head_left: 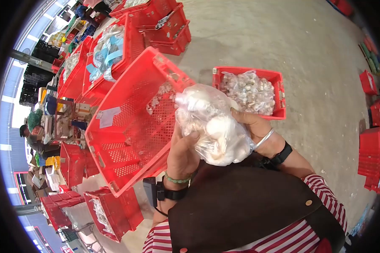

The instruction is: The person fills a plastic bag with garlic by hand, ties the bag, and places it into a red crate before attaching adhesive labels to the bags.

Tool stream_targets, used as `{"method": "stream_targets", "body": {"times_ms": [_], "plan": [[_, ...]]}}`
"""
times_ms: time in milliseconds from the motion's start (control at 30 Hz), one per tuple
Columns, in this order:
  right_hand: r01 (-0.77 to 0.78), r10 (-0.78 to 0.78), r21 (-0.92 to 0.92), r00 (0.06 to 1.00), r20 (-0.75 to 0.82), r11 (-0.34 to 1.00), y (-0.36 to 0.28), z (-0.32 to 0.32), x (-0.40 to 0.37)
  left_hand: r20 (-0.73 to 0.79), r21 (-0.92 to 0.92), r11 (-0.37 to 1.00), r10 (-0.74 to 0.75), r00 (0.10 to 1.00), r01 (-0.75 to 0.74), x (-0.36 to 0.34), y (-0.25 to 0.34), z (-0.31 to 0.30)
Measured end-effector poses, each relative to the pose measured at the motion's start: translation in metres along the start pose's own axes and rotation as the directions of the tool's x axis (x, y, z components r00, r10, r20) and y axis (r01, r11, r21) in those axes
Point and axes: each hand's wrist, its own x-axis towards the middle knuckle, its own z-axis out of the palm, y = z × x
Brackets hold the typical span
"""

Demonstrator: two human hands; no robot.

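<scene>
Pale floor (316, 92) spreads across the upper right; mid-frame, your left hand (181, 157) and right hand (258, 128), thumbs uppermost, forearms slanting inward, grip a transparent bag of whitish bulbs (217, 130) between them.

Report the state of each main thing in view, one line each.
Plastic bag, filled with pale bulbs, held up; whether sealed, unclear.
Left hand, closed on the bag's left side.
Right hand, closed on the bag's right side.
Large red crate, open-topped, pale scraps inside.
Smaller red crate, open-topped, loaded with filled bags.
Paper sheet, against the large crate's inner wall.
</scene>
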Motion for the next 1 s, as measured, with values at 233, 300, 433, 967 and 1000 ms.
{"method": "stream_targets", "body": {"times_ms": [233, 300, 433, 967, 1000], "plan": [[0.075, -0.068, 0.114, 0.996, -0.064, 0.991, -0.032, -0.033, -0.027, -0.041, 0.065, 0.997, -0.041, 0.998, 0.044, 0.036, -0.046, 0.026], [0.103, -0.093, 0.111, 0.991, -0.095, 0.988, -0.033, -0.046, -0.031, -0.053, 0.117, 0.992, -0.043, 0.998, 0.049, 0.044, -0.055, 0.030], [0.054, -0.016, 0.224, 0.986, -0.167, 0.973, -0.030, -0.094, -0.029, 0.016, 0.432, 0.901, -0.057, 0.998, 0.045, 0.057, -0.066, 0.016], [0.384, -0.258, -0.047, 0.520, -0.814, 0.922, -0.091, -0.254, 0.040, 0.148, 0.979, -0.178, 0.317, 0.937, -0.094, 0.135, -0.034, -0.047], [0.377, -0.329, -0.127, 0.539, -0.775, 0.917, -0.098, -0.262, 0.063, 0.105, 0.969, -0.244, 0.273, 0.956, -0.037, 0.138, -0.037, -0.046]]}}
